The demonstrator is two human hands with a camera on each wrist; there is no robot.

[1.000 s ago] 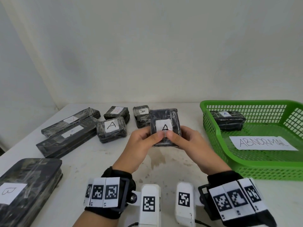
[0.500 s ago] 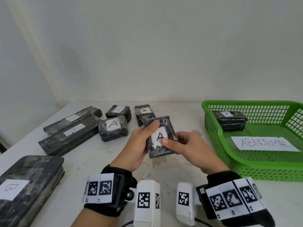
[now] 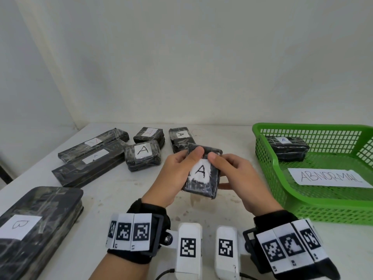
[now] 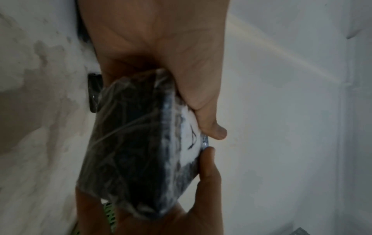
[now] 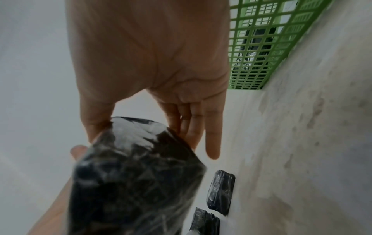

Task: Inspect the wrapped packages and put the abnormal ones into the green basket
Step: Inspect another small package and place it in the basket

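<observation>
Both hands up off the table (image 3: 113, 190): left hand (image 3: 173, 174) and right hand (image 3: 236, 174) clamp the held package (image 3: 201, 174) between thumbs and fingers, its underside hidden, the wrist views blurred. Green basket (image 3: 268, 164) sits just right, cropped at the frame edge, bare tabletop between.

The held package (image 3: 201, 174) is black under crinkled, glossy clear film that catches the light, with a matt white paper label on its face. The green basket (image 3: 268, 170) is smooth moulded plastic lattice with a paper sheet (image 3: 329, 177) inside. The worktop (image 3: 121, 190) looks matt, pale and blotchily stained.
</observation>
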